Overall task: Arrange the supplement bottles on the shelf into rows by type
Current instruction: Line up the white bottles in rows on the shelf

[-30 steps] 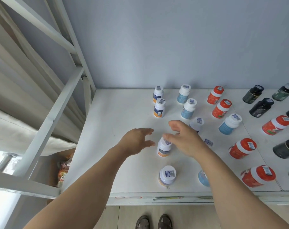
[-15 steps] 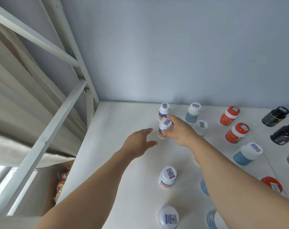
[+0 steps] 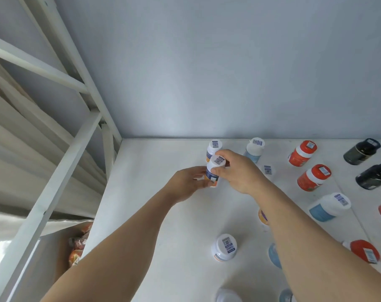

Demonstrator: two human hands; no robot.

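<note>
A white bottle with an orange-and-blue label stands second in the left row on the white shelf. My right hand grips it near the cap, and my left hand holds its base from the left. Behind it stands a matching bottle; another stands nearer to me, and a fourth is half hidden by my right forearm. Blue-label bottles form a row further right. Then come red bottles and black bottles.
The grey back wall closes the shelf behind the bottles. A white metal frame rises at the left, with curtain fabric beyond it. More bottles stand at the front edge. Bare shelf surface lies left of the orange-label row.
My right hand took hold of the second orange-label bottle in the left row and still grips it. My left hand moved right and now holds its base. The camera tilted upward.
</note>
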